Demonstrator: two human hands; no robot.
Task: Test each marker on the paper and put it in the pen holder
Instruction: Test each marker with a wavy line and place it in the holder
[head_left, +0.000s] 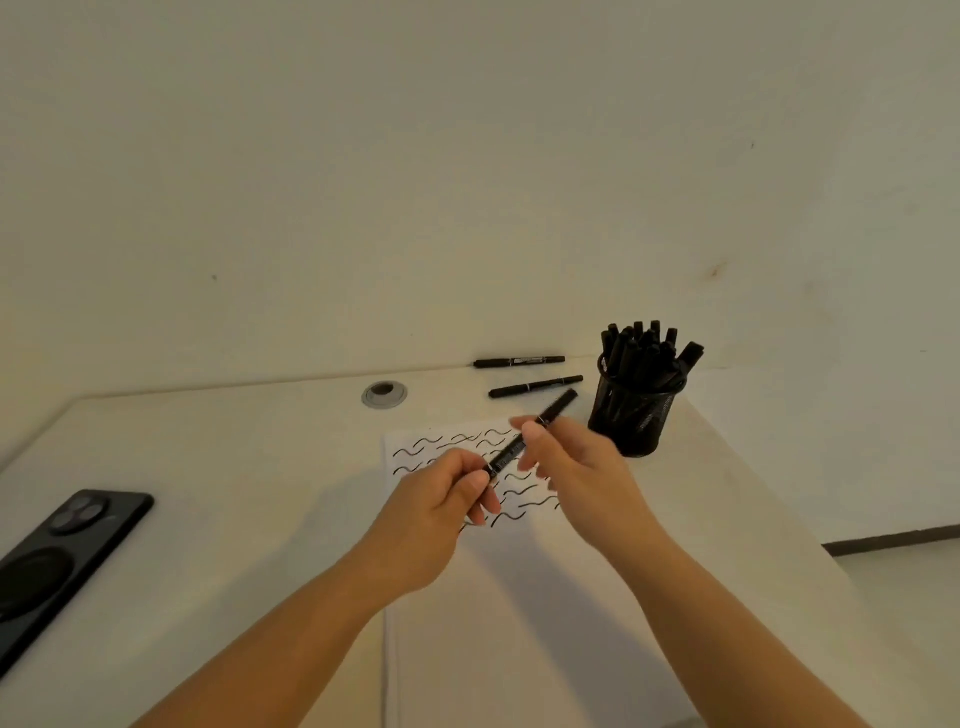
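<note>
Both hands grasp 1 black marker (524, 441) above the paper (519, 597): the left hand (441, 504) pinches its near end, the right hand (566, 457) its middle. Its long axis runs from lower left up toward the pen holder (636, 410), which stands just beyond the right hand, the nearer one.

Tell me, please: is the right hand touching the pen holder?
Apart. The head view shows bare table between the right hand and the pen holder.
</note>
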